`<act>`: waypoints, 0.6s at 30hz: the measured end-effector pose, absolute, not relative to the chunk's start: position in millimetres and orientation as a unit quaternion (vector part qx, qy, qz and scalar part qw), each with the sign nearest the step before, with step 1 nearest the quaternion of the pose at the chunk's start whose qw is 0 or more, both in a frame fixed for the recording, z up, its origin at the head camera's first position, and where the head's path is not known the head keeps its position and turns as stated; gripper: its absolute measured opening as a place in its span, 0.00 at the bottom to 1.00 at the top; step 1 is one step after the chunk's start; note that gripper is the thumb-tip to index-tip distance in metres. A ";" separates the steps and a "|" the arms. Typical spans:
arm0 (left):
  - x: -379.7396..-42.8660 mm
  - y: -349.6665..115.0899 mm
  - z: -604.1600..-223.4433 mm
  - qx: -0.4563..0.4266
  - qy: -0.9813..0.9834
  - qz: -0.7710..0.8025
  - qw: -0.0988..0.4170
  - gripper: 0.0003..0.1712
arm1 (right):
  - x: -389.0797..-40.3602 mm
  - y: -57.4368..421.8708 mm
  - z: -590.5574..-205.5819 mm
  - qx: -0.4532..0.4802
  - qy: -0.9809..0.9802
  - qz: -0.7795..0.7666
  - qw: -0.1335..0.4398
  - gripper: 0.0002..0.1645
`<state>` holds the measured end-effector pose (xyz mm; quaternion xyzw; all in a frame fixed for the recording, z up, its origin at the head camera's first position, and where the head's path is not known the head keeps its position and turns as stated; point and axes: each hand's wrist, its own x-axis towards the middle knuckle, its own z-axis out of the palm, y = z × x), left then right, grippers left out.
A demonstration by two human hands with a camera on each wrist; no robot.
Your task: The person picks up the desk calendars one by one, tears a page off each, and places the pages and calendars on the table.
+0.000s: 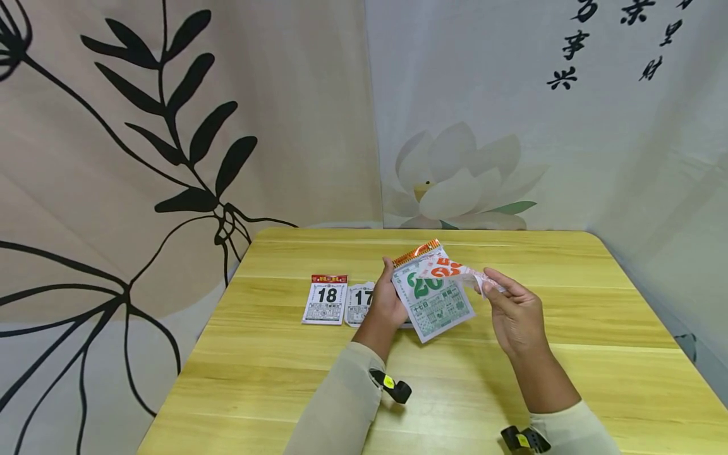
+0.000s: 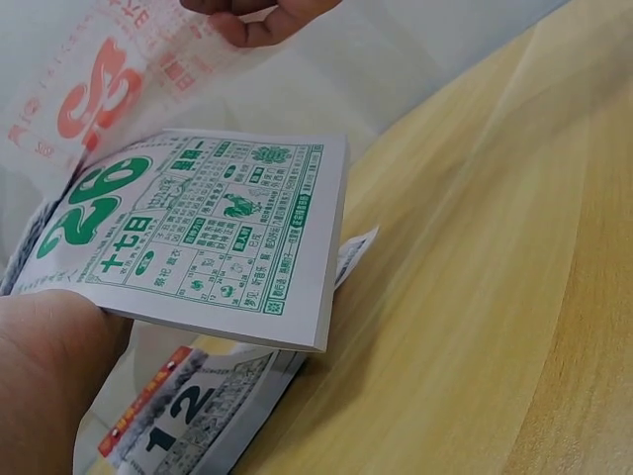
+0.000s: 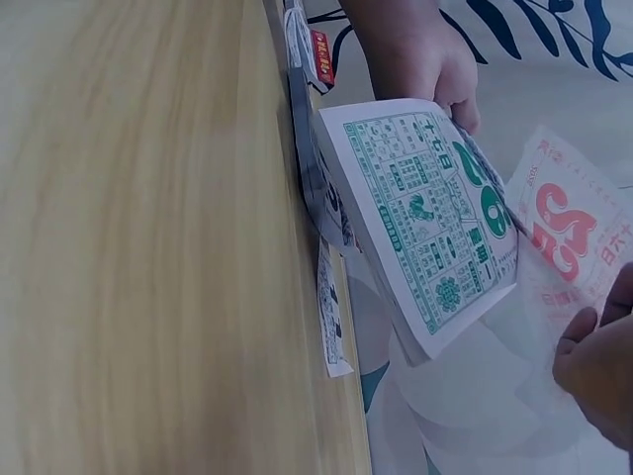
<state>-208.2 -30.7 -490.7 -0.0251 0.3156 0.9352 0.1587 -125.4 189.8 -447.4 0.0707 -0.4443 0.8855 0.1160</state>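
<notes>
My left hand grips a thick tear-off calendar by its left side, holding it tilted above the table. The calendar has a red and gold top strip, and its exposed page shows a green 26. Above that page, a thin sheet with red print is folded back, its far end pinched between the thumb and fingers of my right hand. In the left wrist view the lifted sheet is still joined near the calendar's top edge. The right wrist view shows its red number beside the green page.
A small calendar reading 18 lies on the wooden table, left of my hands. Beside it is one reading 17, partly behind my left hand. A calendar with a 12 shows below the held one. Printed cloth hangs behind the table.
</notes>
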 end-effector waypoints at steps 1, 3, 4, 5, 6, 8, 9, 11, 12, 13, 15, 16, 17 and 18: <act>-207.9 -30.6 -490.6 -0.024 0.317 0.935 0.159 0.43 | -125.2 189.9 -446.9 0.073 -0.442 0.886 0.116 0.19; -207.3 -30.3 -490.2 -0.024 0.322 0.933 0.160 0.43 | -124.8 190.5 -446.1 0.077 -0.437 0.888 0.117 0.19; -207.1 -30.3 -490.0 -0.023 0.324 0.932 0.160 0.44 | -124.6 190.8 -445.9 0.080 -0.433 0.890 0.117 0.19; -206.9 -30.2 -490.0 -0.021 0.326 0.931 0.163 0.44 | -124.5 191.0 -445.5 0.080 -0.432 0.891 0.119 0.19; -206.8 -30.1 -489.8 -0.020 0.328 0.930 0.164 0.45 | -124.4 191.4 -445.5 0.084 -0.424 0.894 0.118 0.19; -206.6 -29.9 -489.5 -0.018 0.331 0.929 0.167 0.45 | -124.5 192.1 -446.0 0.089 -0.408 0.901 0.117 0.19; -206.5 -30.0 -489.2 -0.018 0.333 0.928 0.168 0.45 | -124.7 192.4 -446.2 0.091 -0.401 0.904 0.118 0.19; -206.4 -30.0 -488.8 -0.021 0.333 0.927 0.169 0.44 | -125.1 193.1 -446.6 0.095 -0.387 0.910 0.116 0.19; -206.4 -29.9 -488.4 -0.022 0.335 0.927 0.169 0.44 | -125.5 193.7 -446.9 0.097 -0.380 0.913 0.114 0.19; -206.4 -30.1 -488.3 -0.023 0.334 0.927 0.169 0.44 | -125.9 194.0 -447.1 0.098 -0.376 0.914 0.114 0.19; -206.5 -30.4 -487.7 -0.022 0.333 0.927 0.169 0.44 | -126.3 194.5 -447.3 0.101 -0.369 0.917 0.115 0.19; -206.6 -30.5 -487.4 -0.019 0.333 0.927 0.171 0.45 | -126.5 194.7 -447.3 0.102 -0.366 0.918 0.116 0.19; -206.6 -30.6 -487.3 -0.016 0.334 0.926 0.174 0.46 | -126.7 195.0 -447.4 0.104 -0.361 0.920 0.116 0.19; -206.8 -30.8 -487.2 -0.014 0.335 0.926 0.176 0.47 | -126.8 195.1 -447.3 0.105 -0.358 0.920 0.118 0.19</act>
